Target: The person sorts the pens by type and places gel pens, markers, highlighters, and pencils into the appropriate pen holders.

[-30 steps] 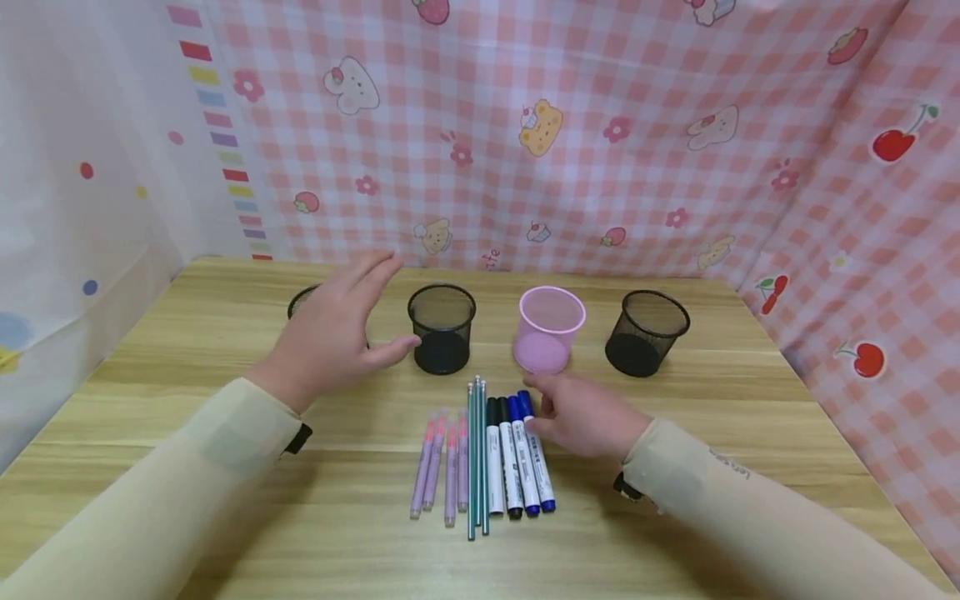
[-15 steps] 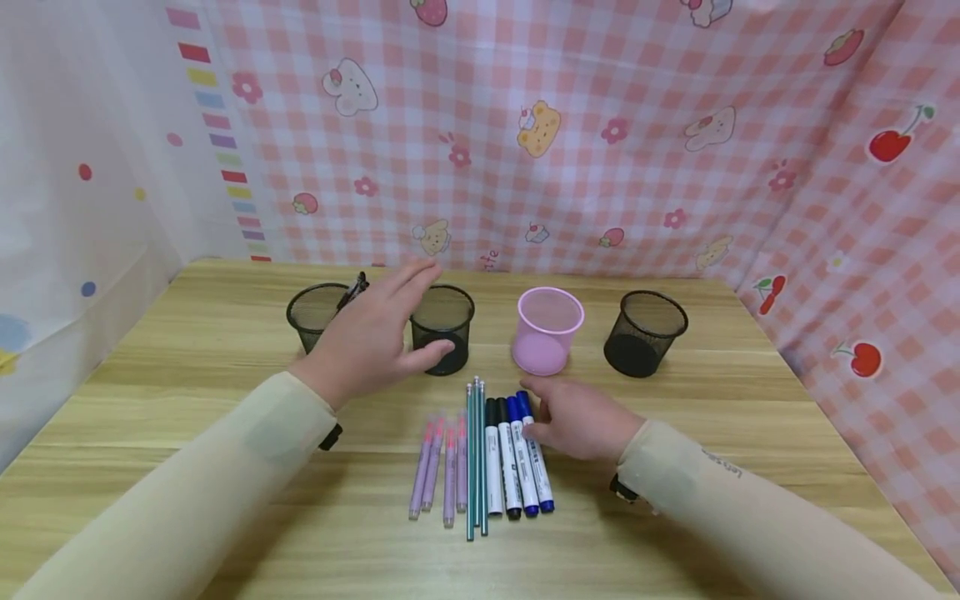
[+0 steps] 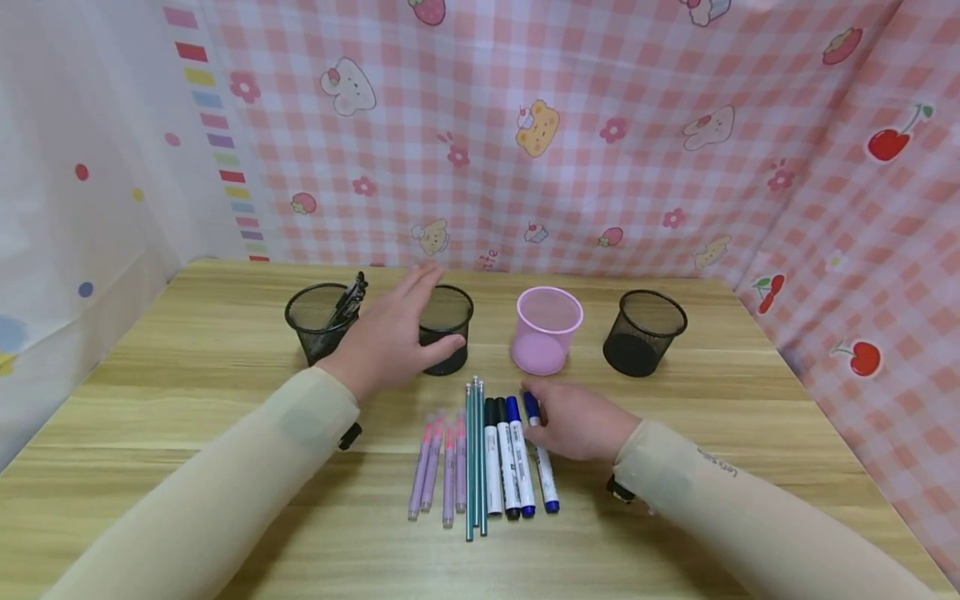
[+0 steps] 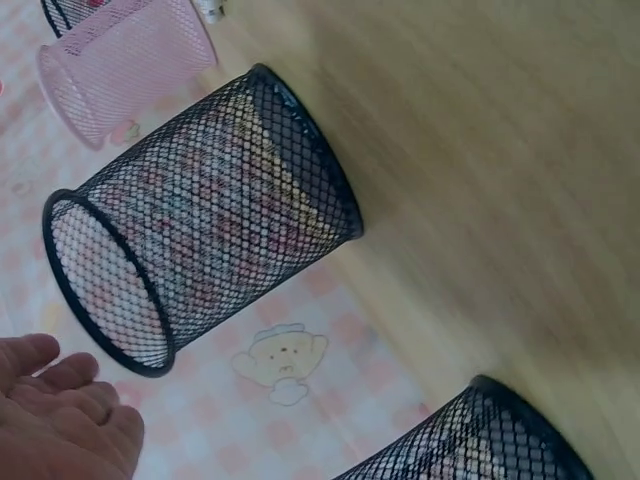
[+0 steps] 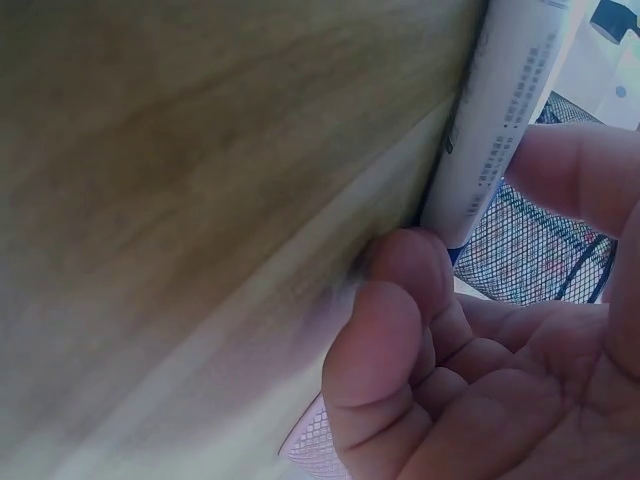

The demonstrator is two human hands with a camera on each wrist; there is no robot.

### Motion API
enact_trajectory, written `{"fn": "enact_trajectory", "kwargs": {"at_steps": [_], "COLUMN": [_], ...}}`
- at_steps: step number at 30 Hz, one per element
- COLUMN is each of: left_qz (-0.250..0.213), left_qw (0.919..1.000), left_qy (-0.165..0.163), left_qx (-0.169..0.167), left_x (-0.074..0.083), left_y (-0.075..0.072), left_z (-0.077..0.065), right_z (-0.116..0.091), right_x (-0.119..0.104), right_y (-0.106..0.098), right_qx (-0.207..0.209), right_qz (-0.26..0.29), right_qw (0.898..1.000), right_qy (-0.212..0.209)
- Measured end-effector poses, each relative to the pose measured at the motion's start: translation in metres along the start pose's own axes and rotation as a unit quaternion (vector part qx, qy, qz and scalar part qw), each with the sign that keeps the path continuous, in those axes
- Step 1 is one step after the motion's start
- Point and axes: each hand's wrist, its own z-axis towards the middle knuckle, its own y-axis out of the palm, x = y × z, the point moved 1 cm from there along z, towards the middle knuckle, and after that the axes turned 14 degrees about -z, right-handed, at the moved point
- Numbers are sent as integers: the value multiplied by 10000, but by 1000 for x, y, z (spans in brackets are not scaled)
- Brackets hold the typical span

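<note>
My right hand [image 3: 585, 421] pinches a blue-capped whiteboard marker [image 3: 546, 475] near its cap, at the right end of a row on the table. In the right wrist view the thumb and fingertips lie on either side of that white marker [image 5: 500, 120]. Beside it are another blue-capped marker [image 3: 521, 458] and two black-capped markers [image 3: 492, 467]. My left hand [image 3: 393, 342] holds nothing, fingers extended, hovering before a black mesh pen cup [image 3: 453, 317] and partly hiding it. In the left wrist view its fingers [image 4: 75, 400] are near that cup's rim.
Left of the markers lie green pencils [image 3: 476, 467] and several purple highlighters [image 3: 431, 467]. A black cup [image 3: 311, 317] holding black pens [image 3: 351, 300] stands at left. A pink cup [image 3: 543, 346] and another black cup [image 3: 637, 350] stand at right. A checked curtain [image 3: 465, 192] hangs behind.
My left hand has moved right, uncovering the left cup and its black pens. The rightmost blue marker has shifted slightly right, apart from its neighbour, in my right hand.
</note>
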Motion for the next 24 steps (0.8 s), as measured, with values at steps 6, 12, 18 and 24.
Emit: {"fn": "enact_trajectory", "kwargs": {"at_steps": [6,12,18,24], "left_qz": [-112,-202,-166,-80], "left_qw": [9978,9936,9926,9924], "left_qy": [-644,-1094,-1163,-1181], "left_qx": [-128,-195,-293,-340], "left_x": [-6,-12,-19,-21], "left_y": [4,7,12,16], "left_z": [8,14,17,18], "right_z": [0,1,2,4], "right_x": [-2,-2,-2,-3], "right_y": [-1,-1,0,2], "right_qx": [-31,-65,-54,-19], "right_qz": [125,139,154,213], "right_qw": [9999,9999,9998,9996], "right_qy": [-44,49,85,157]}}
